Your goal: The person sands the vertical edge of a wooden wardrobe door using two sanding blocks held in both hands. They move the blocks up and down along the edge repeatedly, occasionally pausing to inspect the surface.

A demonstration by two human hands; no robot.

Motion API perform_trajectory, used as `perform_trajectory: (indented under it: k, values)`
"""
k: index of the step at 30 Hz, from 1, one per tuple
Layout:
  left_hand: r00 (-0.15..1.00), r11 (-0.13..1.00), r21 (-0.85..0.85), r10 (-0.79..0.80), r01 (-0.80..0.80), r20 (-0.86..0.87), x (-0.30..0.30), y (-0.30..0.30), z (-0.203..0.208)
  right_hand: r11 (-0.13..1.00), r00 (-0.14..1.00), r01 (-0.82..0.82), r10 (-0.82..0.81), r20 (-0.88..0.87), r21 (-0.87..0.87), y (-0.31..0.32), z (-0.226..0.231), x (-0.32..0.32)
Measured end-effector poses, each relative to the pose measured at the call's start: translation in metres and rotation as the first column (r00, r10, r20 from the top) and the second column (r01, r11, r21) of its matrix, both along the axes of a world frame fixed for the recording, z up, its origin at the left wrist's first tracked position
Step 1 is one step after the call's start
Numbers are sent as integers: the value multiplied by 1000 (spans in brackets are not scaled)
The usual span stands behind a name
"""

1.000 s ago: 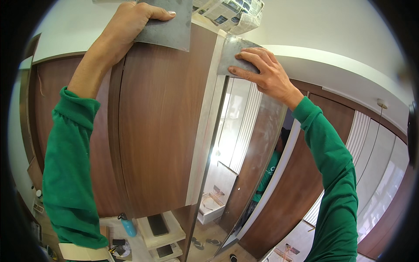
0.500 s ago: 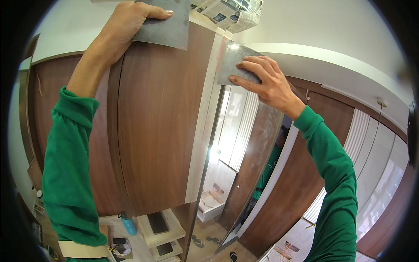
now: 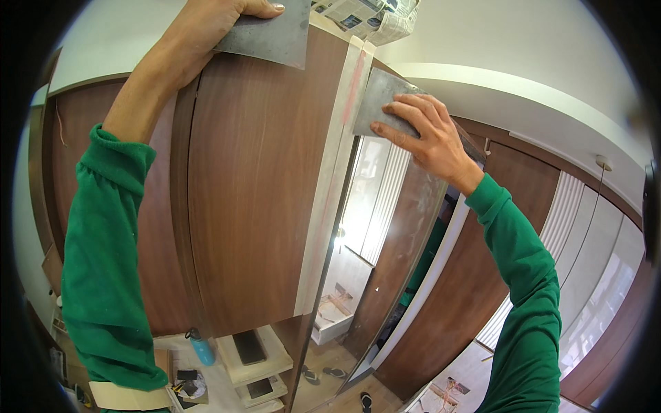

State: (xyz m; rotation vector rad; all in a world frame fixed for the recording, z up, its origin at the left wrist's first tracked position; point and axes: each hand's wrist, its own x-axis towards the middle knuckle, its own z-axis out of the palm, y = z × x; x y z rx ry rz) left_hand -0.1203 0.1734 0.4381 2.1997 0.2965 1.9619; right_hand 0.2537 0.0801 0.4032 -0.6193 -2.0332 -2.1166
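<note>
My left hand (image 3: 196, 38) grips a flat grey metal scraper plate (image 3: 275, 38) at the top, its thumb lying across the face and its other fingers largely hidden. A second grey scraper plate (image 3: 375, 103) is in my right hand (image 3: 434, 138), fingertips pressed on its face. This plate lies by the upper corner of the cabinet, beside a strip of pale tape (image 3: 322, 213) running down the edge. A pinkish streak (image 3: 354, 86) marks the tape near its top. Left of the strip is a brown wood-grain panel (image 3: 255, 172); right of it stands a reflective mirror-like panel (image 3: 406, 227).
Crumpled newspaper (image 3: 375, 17) sits atop the cabinet. Below are a blue bottle (image 3: 201, 350), white shelves with dark insets (image 3: 258, 375) and a black flip-flop (image 3: 366, 401). A thin cord hangs from a ceiling fitting (image 3: 604, 162) at the right. The reflective panel shows green clothing.
The right-hand plate has shifted slightly right along with the cabinet edge, showing more of the pinkish streak. The left-hand plate sits slightly higher and further right. Both hands keep their holds.
</note>
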Motion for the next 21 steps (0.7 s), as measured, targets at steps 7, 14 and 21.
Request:
perform_trajectory:
  k: [7,14,21]
  values:
    - [931,940,-9,-335,340,144,21,-36,-4,1000,1000,4,-4,11,-24,21,-19,4]
    - [986,986,-19,-163,164,43,6,-9,0,995,997,75,-77,-26,-72,-5,-20,3]
    - [994,993,-68,-96,99,49,4,-9,-2,991,966,15,20,-258,133,-11,34,-33]
